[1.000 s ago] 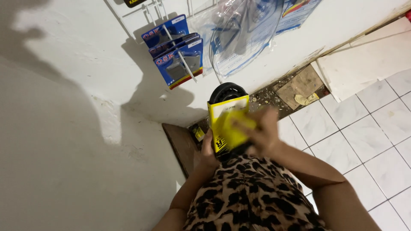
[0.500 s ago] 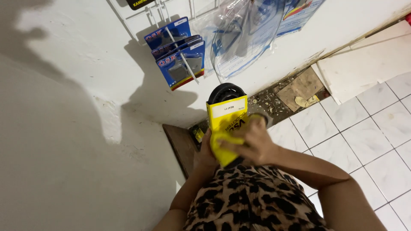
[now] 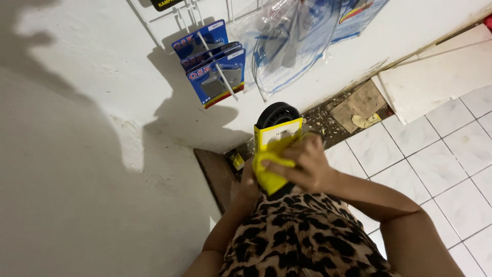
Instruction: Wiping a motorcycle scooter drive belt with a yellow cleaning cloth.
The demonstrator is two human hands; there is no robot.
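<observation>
yellow box between left hand, right hand

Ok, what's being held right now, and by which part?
A yellow cloth pressed by the right hand onto a yellow box, which the left hand holds from underneath.

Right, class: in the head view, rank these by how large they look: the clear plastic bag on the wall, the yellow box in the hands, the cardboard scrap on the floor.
1. clear plastic bag
2. yellow box and cardboard scrap: look alike, and the box is nearer the camera and partly covered by the right hand, so unranked.
</observation>
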